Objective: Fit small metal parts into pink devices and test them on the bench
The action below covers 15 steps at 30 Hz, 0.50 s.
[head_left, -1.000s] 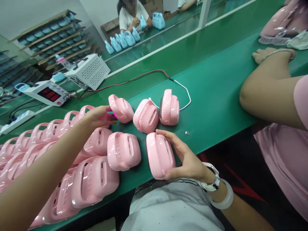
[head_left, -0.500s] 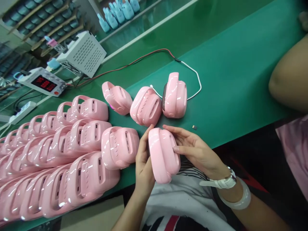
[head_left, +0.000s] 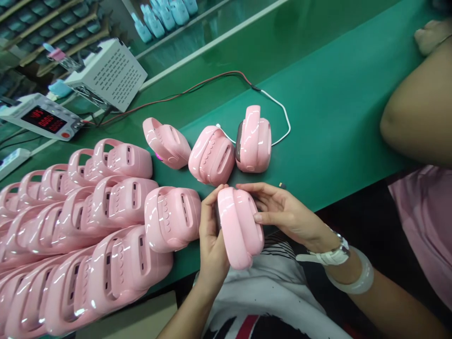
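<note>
My left hand (head_left: 213, 240) is wrapped round the left side of a pink portable speaker (head_left: 240, 226) with a carrying handle, held up at the table's front edge. My right hand (head_left: 286, 214) grips the same speaker from the right; its thumb presses near the slotted panel and its fingers reach round the far side, partly hidden. Just beyond my right hand lies a small dark chip-like piece (head_left: 282, 185). Behind the held speaker stand a pink speaker with a dark front (head_left: 254, 141), a second speaker (head_left: 213, 155) and a tilted one (head_left: 167, 143).
Rows of pink speakers (head_left: 120, 263) fill the left of the green table (head_left: 328, 117). A red and white cable (head_left: 197, 87) runs from a power supply with red digits (head_left: 45, 117). A grey vented box (head_left: 109, 75) stands behind. Another person's bent arm (head_left: 416, 108) rests at right.
The view has shifted slightly, so the table items appear farther left. Both hands keep their hold on the speaker. More of the other person's hand shows at the upper right.
</note>
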### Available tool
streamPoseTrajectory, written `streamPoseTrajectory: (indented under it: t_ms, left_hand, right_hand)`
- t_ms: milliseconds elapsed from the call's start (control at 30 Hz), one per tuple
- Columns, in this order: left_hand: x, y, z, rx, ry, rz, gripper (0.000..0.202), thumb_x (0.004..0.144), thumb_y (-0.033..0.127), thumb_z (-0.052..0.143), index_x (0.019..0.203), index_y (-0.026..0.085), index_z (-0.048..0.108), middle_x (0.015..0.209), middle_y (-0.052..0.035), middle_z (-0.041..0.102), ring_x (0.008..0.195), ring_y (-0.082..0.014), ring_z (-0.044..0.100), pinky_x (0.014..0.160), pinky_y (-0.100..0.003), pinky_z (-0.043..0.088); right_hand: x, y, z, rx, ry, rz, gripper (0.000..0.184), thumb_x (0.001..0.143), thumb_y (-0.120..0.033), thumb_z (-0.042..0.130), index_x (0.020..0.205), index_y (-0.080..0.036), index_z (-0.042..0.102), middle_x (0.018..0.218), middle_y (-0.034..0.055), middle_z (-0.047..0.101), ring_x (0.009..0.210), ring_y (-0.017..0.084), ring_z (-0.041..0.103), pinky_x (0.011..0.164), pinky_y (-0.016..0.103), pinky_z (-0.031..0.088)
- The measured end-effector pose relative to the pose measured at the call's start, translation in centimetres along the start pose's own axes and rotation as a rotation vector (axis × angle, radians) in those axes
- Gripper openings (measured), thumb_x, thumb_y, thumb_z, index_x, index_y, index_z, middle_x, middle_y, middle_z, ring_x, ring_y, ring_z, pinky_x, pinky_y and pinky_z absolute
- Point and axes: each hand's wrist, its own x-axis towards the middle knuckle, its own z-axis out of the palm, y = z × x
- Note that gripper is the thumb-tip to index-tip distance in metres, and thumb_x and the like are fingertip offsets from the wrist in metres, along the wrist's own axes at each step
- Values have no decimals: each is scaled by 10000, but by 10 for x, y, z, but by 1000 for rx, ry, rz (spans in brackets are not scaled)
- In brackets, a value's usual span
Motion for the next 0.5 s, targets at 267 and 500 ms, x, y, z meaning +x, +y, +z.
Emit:
streamPoseTrajectory:
  t_ms: [267,500]
  left_hand:
    - [3,-6,2,-32,43,40,403,808,215,572,1207,234,515,1232,-32,545,1142,-191,506,979,-267,418]
    - [3,-4,4,-73,51,58,357,806,235,566,1162,218,542,1221,-52,548,1148,-217,500,1001,-331,394]
  right_hand:
    - [-18,-8,15,-629,345,-204,117,733,-298,692,755,-185,672,1117,94,631,1091,253,566,977,415,421]
    - [-16,-34,16,-769,187,-1,301,751,-460,615,660,-173,600,1180,112,592,1111,275,544,939,418,426]
